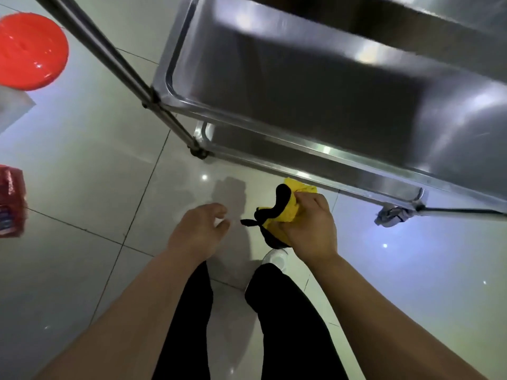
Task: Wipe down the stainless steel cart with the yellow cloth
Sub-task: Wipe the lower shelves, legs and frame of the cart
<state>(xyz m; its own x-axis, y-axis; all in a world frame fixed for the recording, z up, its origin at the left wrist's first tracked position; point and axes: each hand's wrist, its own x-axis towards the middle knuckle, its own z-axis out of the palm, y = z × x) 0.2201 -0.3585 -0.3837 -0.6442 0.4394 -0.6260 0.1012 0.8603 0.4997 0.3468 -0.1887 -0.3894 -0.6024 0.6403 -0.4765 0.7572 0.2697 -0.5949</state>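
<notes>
open tiled floor [82, 187] left of the hands; cart [315, 86] close ahead.

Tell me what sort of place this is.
Probably a commercial kitchen or a service or cleaning area, though I can't be sure. The clues: a tiered stainless steel cart, a glossy tiled floor, and a red plastic basin standing on that floor.

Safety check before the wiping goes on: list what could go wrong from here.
1. The yellow cloth is bunched in the right hand, its black edge dangling; it might snag on the cart rim.
2. The glossy tiled floor may be slippery.
3. Leaning in risks bumping the upper shelf.
</notes>
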